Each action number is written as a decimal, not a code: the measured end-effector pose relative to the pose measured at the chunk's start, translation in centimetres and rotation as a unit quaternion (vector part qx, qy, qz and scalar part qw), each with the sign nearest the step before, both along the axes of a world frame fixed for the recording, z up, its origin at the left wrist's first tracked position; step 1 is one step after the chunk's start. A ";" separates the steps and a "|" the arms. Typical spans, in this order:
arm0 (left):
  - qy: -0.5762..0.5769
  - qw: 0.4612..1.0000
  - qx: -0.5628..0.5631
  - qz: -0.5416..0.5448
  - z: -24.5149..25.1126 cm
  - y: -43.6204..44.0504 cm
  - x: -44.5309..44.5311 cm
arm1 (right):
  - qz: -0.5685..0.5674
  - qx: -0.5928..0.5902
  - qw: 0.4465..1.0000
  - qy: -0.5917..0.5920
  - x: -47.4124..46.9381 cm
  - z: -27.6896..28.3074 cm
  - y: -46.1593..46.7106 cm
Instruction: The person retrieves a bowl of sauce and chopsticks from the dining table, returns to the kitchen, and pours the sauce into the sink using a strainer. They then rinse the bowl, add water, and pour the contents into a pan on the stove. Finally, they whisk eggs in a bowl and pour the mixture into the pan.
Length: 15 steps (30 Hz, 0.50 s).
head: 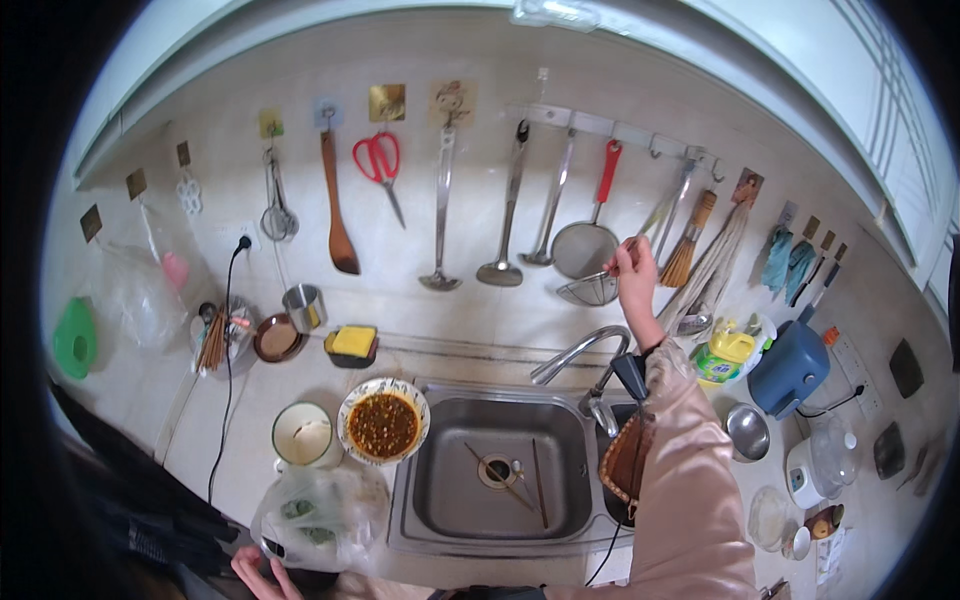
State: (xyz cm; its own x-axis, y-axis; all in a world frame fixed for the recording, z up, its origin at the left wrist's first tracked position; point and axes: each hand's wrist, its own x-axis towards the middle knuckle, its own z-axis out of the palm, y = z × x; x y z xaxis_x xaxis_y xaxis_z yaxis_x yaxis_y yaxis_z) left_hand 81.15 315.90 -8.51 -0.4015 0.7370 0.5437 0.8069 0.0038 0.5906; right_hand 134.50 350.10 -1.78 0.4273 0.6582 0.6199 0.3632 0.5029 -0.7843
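My right hand (636, 264) reaches up to the wall above the faucet, its fingers closed on the handle of a wire mesh strainer (590, 289). The basket hangs at the left of my fingers, in front of a larger red-handled strainer (585, 250). Low at the left, my left hand (264, 576) has its fingers apart and appears to hold nothing. Beside it on the counter lies a clear plastic bag (349, 517) with something green inside. Below my right arm, a steel sink (450, 442) holds chopsticks (540, 484) and a spoon (519, 472).
A bowl of chili sauce (384, 425) and a cream mug (301, 435) stand left of the sink. The faucet (577, 356) arches beneath my forearm. Ladles (500, 274), red scissors (381, 161) and a wooden spatula (341, 240) hang on the wall. A black cord (227, 330) crosses the left counter.
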 end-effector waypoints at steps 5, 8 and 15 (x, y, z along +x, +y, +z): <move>0.083 0.993 0.016 -0.086 0.1 0.0 2.2 | 0.262 0.039 0.963 0.048 -7.8 1.0 -7.7; -0.053 0.942 -0.134 -0.303 -1.0 0.9 4.5 | 0.351 0.018 0.934 0.064 -12.4 -1.8 -12.5; -0.651 0.422 -0.345 -0.528 -4.0 5.5 13.1 | 0.344 -0.153 0.922 -0.089 -20.0 -14.7 -19.9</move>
